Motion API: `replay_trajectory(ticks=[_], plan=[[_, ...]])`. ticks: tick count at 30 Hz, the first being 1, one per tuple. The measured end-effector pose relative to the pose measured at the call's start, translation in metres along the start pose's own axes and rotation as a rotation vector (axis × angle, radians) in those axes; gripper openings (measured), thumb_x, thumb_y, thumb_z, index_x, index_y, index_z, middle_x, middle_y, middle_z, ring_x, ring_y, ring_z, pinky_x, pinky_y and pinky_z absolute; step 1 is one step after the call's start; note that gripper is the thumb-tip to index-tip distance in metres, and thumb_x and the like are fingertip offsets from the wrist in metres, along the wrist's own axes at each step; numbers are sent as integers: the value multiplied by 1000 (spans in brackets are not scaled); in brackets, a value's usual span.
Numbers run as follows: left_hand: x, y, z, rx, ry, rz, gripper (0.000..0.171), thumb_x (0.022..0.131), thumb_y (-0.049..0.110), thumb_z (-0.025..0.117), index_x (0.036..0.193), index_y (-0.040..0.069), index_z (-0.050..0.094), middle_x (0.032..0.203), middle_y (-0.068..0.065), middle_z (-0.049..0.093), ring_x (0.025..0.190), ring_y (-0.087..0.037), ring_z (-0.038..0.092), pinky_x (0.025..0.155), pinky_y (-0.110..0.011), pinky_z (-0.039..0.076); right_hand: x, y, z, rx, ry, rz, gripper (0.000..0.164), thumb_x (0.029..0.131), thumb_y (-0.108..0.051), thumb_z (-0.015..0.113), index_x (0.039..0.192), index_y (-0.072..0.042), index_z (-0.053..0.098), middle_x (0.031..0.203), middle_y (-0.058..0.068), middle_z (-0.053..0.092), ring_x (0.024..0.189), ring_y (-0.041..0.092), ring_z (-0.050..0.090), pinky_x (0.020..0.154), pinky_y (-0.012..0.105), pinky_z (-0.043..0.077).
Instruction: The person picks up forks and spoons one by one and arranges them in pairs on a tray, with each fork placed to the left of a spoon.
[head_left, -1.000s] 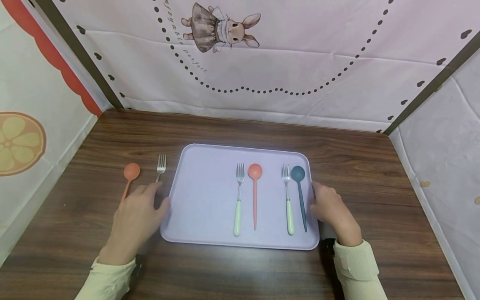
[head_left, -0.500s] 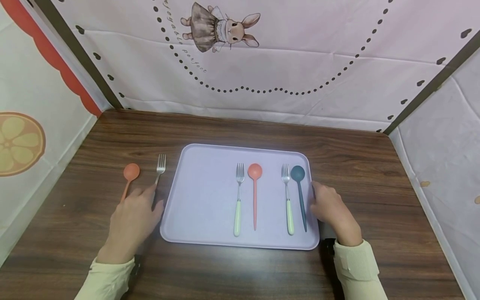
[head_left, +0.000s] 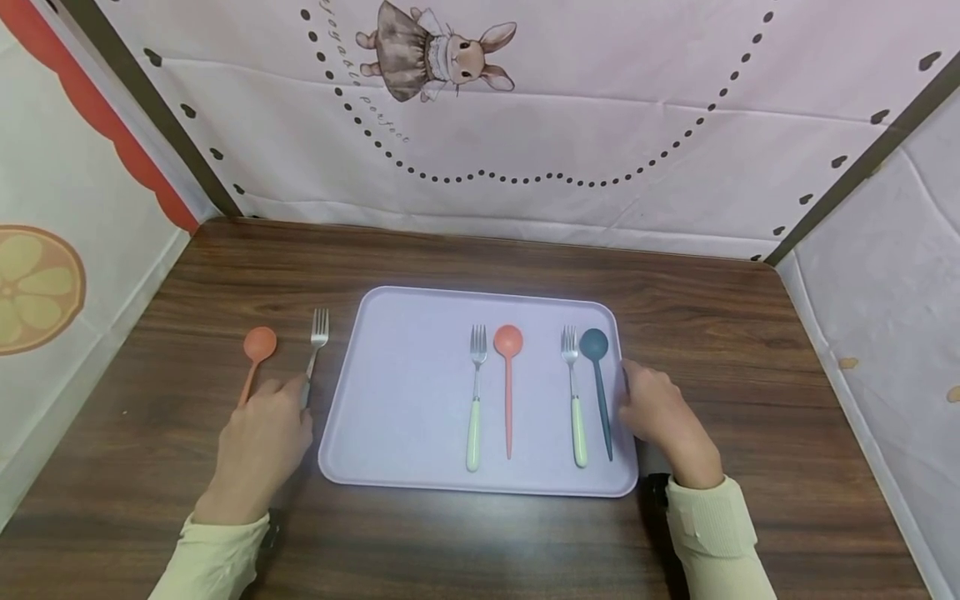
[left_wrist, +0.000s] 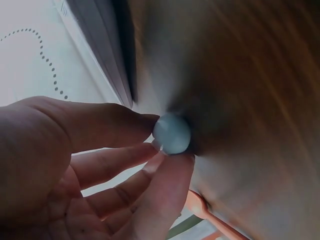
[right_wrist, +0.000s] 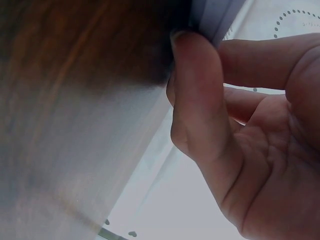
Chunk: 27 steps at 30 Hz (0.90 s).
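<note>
Head view: a lilac tray (head_left: 405, 375) lies on a dark wooden table (head_left: 480, 546). Just left of it, the left hand (head_left: 262, 446) has hold of the left fork (head_left: 319, 329), whose tines point to the far side between the tray and an orange spoon (head_left: 259, 343). That spoon is farther left, its bowl far and the lower part of its handle hidden by the hand. On the right half of the tray, from left to right, lie a middle fork (head_left: 474, 433), a pink spoon (head_left: 508, 342), a right fork (head_left: 577, 429) and a dark blue spoon (head_left: 595, 344), all with handles near; both forks there have pale green handles. The right hand (head_left: 666, 421) is at the tray's right rim.

Left wrist view: thumb and finger pinch the rounded, pale end of the fork's handle (left_wrist: 172, 134), a narrow grip; the orange spoon shows beyond.

Right wrist view: thumb and bent finger close narrowly on the tray's edge; the finger hides the contact, so how firmly it grips cannot be told
</note>
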<state>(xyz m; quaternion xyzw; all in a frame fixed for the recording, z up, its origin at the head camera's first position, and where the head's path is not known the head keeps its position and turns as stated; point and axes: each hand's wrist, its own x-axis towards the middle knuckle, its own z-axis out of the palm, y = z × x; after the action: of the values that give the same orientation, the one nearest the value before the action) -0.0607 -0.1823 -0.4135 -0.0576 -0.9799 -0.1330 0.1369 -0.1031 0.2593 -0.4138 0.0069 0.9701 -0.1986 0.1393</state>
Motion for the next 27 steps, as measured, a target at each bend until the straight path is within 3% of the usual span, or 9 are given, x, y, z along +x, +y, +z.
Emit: replay_trajectory(ticks=[20,27], plan=[[2,5,-2,-29,-39,-27,36,72,2,62,108,-1,62,89,-26,58,72,-48,56,46,-57,40,-1,-3,-1,6,-13,15,54,85,1,51,134,14,33,124,34,47,104,38,53,83,53,43],[2,7,1,-5,5,39,35,70,1,63,104,-4,63,84,-25,60,71,-41,58,47,-50,42,-1,-2,-1,-4,-10,9,54,83,1,52,133,14,35,122,33,49,101,37,54,83,53,44]])
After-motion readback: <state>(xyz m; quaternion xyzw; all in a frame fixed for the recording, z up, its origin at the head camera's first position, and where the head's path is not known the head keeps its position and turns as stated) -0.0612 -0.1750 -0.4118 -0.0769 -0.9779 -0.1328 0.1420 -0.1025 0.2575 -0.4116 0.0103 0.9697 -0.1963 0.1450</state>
